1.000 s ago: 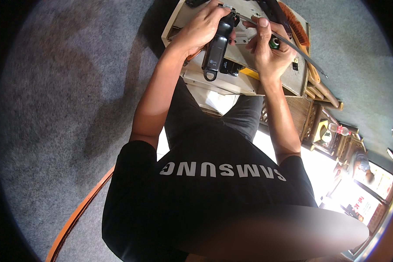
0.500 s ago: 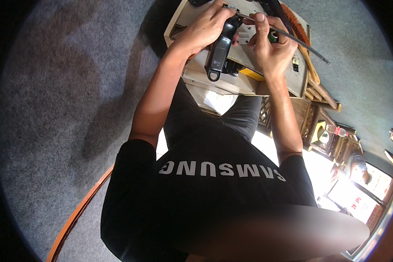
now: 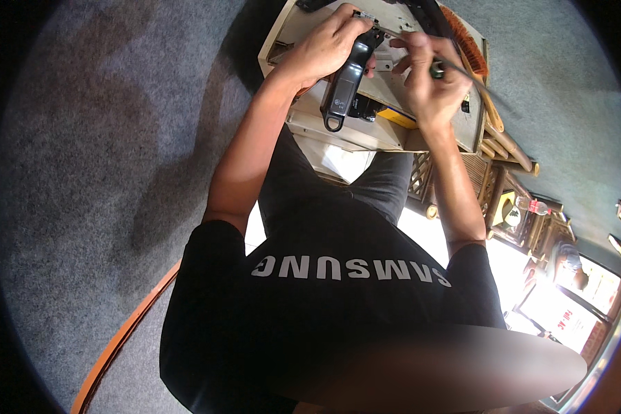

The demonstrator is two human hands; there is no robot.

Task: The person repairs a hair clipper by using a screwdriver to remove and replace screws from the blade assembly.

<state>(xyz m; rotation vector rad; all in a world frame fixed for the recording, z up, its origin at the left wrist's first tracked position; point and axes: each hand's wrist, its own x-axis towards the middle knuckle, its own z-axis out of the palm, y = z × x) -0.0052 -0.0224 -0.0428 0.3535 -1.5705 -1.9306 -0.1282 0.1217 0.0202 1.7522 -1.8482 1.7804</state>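
My left hand point(image 3: 330, 43) is closed around the head end of a black hair clipper point(image 3: 343, 90), whose hanging loop points down toward me. The thumb lies beside the clipper's metal blade point(image 3: 366, 15). My right hand point(image 3: 436, 86) grips a slender grey metal rod-shaped tool point(image 3: 390, 32) between thumb and fingers. One end of the tool is at the blade; whether it touches cannot be made out. Its other end sticks out past the hand to the right, blurred. A small dark green thing point(image 3: 437, 67) shows in the right palm, partly hidden by the fingers.
Beneath my hands stands a pale table point(image 3: 455, 131) with an open drawer or shelf holding a yellow box point(image 3: 397, 117) and a black object point(image 3: 364, 107). A brush point(image 3: 472, 58) with reddish bristles lies at the right edge. Farther right are a bottle point(image 3: 535, 207) and another person point(image 3: 569, 268).
The clipper's loop end has swung slightly left and down. My right hand has shifted a little, and the free end of its tool has become smeared by motion.
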